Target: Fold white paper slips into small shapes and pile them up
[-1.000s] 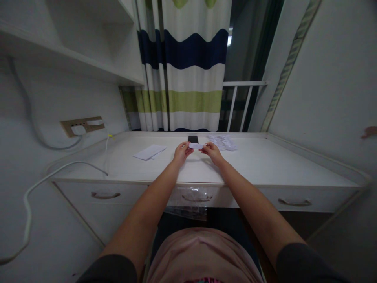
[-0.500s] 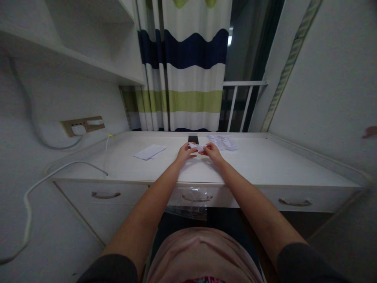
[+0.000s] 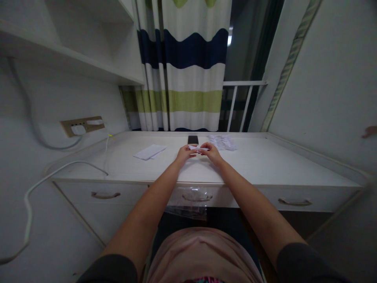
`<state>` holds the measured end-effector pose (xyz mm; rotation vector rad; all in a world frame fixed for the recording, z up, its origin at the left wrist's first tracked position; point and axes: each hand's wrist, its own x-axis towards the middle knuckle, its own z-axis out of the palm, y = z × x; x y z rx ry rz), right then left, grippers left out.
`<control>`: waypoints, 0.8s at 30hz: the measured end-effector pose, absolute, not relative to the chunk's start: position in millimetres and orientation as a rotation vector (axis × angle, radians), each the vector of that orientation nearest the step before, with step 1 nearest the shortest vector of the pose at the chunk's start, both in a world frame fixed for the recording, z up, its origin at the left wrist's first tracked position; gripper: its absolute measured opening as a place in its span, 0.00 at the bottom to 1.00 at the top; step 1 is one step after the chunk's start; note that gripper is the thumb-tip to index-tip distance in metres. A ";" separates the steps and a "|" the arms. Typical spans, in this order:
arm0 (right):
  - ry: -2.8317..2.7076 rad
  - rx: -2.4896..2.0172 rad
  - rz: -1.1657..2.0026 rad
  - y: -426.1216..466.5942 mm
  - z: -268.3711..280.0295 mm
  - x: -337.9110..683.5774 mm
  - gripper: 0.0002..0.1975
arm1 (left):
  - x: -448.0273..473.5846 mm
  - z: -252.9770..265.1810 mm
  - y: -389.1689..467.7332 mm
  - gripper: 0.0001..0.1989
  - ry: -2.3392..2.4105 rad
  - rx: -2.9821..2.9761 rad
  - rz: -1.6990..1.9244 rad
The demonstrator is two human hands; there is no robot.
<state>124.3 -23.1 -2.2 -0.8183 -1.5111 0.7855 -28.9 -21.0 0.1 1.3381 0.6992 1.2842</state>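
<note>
Between my two hands is a small folded piece of white paper [image 3: 193, 147], held just above the desk. My left hand [image 3: 184, 153] pinches its left end, and my right hand [image 3: 212, 153] grips the right end with the fingertips bent inward. The fingers cover much of the paper, so its exact folds cannot be made out. Just behind the hands lies a small black flat object [image 3: 193, 140]. Beyond my right hand sits a group of small white paper pieces [image 3: 223, 142]. Flat white sheets [image 3: 150, 151] lie to the left of my left hand.
The white desk [image 3: 265, 165] has drawers along its front, and clear plastic [image 3: 193, 194] hangs over the middle one. A white cable [image 3: 67, 165] runs across the desk's left edge. Striped curtains [image 3: 194, 78] hang behind, and a shelf [image 3: 88, 67] juts out at upper left.
My right hand's fingers have shifted slightly left along the paper, closer to my left hand, and less of the paper shows. The left hand stays nearly in place.
</note>
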 end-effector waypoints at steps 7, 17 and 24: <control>-1.460 -0.829 0.844 -19.2 -4.1 125.5 0.16 | -30.2 2.3 -23.6 0.17 0.766 1.362 1.325; -1.474 -0.841 0.865 -15.5 -5.4 125.7 0.13 | -27.3 -1.2 -19.8 0.16 0.731 1.356 1.339; -1.514 -0.840 0.850 -19.8 -4.8 126.0 0.12 | -28.0 -1.5 -17.5 0.16 0.784 1.369 1.341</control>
